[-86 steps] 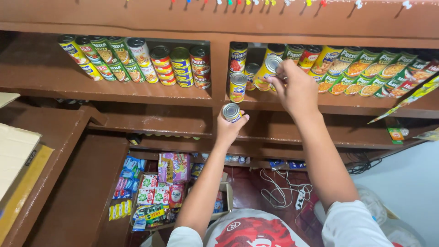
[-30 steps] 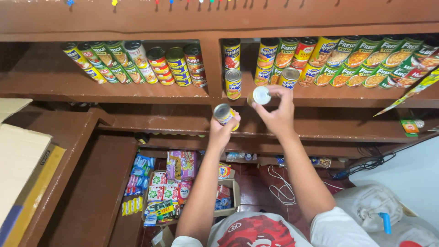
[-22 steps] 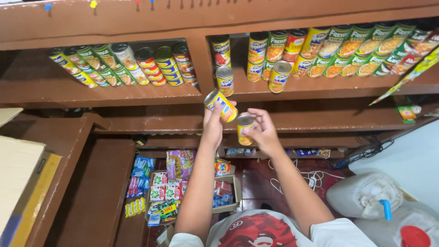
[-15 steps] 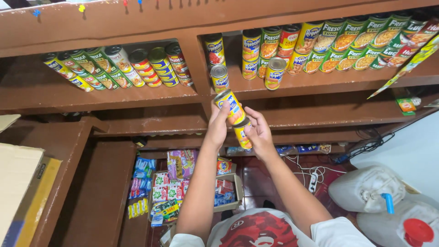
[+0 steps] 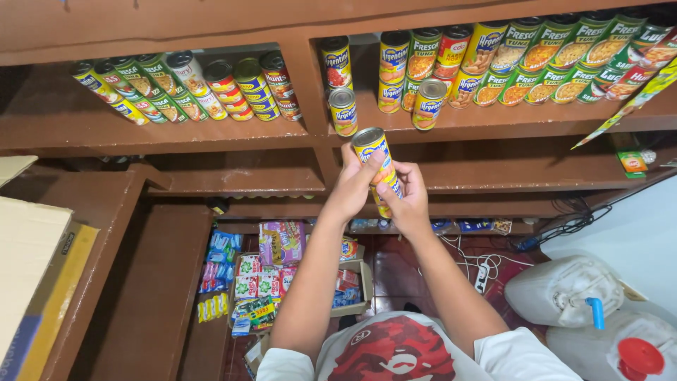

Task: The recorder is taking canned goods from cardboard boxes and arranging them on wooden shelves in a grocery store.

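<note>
Head view: the left hand (image 5: 350,189) was closed around the upper can (image 5: 374,153), a yellow-labelled tin held upright with its silver lid showing, just below the wooden shelf (image 5: 493,120). The right hand (image 5: 407,199) was closed on the lower can (image 5: 385,200), a second yellow tin, with its fingers (image 5: 395,176) curled over the front; most of that tin was hidden behind the two hands. The lower can sat directly beneath the upper can, and the two appeared to touch end to end, though the joint itself could not be seen. Both forearms rose from the bottom of the frame and met under the shelf's upright divider (image 5: 307,81). On the shelf, right of the divider, stood a single yellow can (image 5: 343,111) near the front edge, with stacked red and yellow cans (image 5: 395,67) behind it and a row of green cans (image 5: 557,60) further right. Left of the divider a row of leaning cans (image 5: 190,88) lay along the shelf. Below the shelf, on the floor, an open cardboard box (image 5: 363,282) held coloured packets (image 5: 261,282). Right of the box stood a white plastic jug (image 5: 564,293).
</note>
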